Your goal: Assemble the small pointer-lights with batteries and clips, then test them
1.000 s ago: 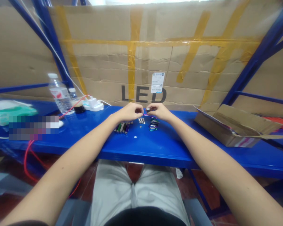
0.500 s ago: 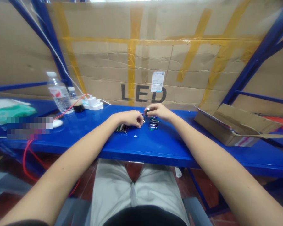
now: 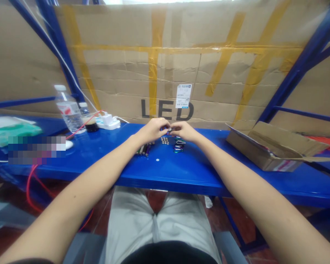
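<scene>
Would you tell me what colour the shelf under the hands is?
Glossy blue, seen in the head view: the shelf under the left hand and right hand.

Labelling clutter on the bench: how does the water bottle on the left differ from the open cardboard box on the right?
The water bottle stands upright; the cardboard box lies low with its flaps spread open. The bottle is clear plastic with a white cap and a red-and-white label; the box is plain brown card. The bottle is capped shut, while the box is open at the top. Both rest on the blue shelf, away from either hand.
</scene>
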`<action>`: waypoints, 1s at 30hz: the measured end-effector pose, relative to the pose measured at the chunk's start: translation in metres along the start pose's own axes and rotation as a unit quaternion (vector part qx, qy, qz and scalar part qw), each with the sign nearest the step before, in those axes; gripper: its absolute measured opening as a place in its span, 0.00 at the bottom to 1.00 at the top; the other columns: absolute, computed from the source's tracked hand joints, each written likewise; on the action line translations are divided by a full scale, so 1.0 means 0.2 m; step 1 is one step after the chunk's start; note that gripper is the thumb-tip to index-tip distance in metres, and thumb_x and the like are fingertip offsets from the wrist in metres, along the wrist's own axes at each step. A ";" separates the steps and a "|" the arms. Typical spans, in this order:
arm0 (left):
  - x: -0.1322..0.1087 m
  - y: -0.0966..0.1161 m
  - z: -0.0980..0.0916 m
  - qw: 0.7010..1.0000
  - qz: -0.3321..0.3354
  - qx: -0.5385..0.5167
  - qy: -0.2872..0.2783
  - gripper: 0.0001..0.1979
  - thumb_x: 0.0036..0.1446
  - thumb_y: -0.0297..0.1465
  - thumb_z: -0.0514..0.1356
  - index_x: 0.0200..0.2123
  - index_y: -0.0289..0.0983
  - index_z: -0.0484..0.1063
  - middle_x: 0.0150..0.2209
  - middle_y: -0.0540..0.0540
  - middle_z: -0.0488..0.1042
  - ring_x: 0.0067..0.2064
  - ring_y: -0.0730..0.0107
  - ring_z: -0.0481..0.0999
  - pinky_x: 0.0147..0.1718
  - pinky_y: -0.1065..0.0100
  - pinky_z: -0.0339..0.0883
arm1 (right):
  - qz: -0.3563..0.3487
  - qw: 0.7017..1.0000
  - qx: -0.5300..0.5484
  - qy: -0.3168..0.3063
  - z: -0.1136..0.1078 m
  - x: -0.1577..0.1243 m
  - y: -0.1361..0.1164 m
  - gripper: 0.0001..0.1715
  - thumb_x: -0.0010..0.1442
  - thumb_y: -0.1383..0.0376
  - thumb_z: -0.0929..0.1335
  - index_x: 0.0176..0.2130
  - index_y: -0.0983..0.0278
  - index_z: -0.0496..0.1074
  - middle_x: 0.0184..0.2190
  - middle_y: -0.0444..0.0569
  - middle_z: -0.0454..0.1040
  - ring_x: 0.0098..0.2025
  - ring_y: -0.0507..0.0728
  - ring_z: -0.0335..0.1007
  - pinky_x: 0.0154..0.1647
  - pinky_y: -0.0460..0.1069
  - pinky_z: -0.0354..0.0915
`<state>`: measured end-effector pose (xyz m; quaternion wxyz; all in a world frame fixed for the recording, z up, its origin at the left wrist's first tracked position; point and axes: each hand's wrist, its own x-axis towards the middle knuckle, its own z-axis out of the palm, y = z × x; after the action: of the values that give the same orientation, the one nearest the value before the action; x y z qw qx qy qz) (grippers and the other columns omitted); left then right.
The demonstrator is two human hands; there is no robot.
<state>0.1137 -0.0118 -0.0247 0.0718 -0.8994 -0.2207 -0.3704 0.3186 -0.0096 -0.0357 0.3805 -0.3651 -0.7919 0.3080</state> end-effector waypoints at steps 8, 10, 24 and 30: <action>0.00 -0.01 0.00 1.000 0.013 -0.002 0.006 0.04 0.61 0.28 0.60 0.37 0.36 0.75 0.35 0.45 0.78 0.38 0.69 0.76 0.39 0.67 0.68 | 0.004 1.000 0.028 -0.004 0.00 0.00 -0.01 0.08 0.48 0.68 0.74 0.33 0.65 0.77 0.29 0.46 0.78 0.33 0.55 0.73 0.40 0.51 0.71; 0.00 0.00 -0.01 1.000 -0.009 -0.010 0.004 0.03 0.60 0.28 0.60 0.36 0.36 0.74 0.33 0.46 0.77 0.36 0.69 0.75 0.38 0.67 0.67 | 0.012 1.000 0.026 -0.004 0.00 0.00 -0.02 0.08 0.49 0.68 0.74 0.33 0.65 0.77 0.29 0.46 0.78 0.33 0.55 0.73 0.40 0.51 0.71; 0.00 0.02 0.02 0.997 -0.047 -0.054 0.030 0.04 0.54 0.23 0.62 0.31 0.37 0.74 0.32 0.48 0.75 0.35 0.70 0.73 0.38 0.67 0.66 | 0.020 0.999 0.049 -0.007 0.02 -0.01 -0.04 0.08 0.47 0.68 0.75 0.32 0.65 0.77 0.30 0.46 0.79 0.33 0.55 0.74 0.37 0.50 0.72; 0.00 0.05 0.01 0.993 -0.066 -0.086 0.056 0.04 0.56 0.25 0.61 0.31 0.37 0.75 0.33 0.47 0.77 0.36 0.70 0.74 0.39 0.66 0.67 | 0.027 0.995 0.091 -0.003 0.02 -0.02 -0.05 0.10 0.46 0.69 0.74 0.33 0.65 0.77 0.30 0.46 0.78 0.34 0.56 0.75 0.38 0.51 0.73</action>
<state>0.1203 -0.0194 -0.0259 -0.0182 -0.8636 -0.2425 -0.4416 0.3144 -0.0191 -0.0311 0.4010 -0.3494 -0.7516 0.3903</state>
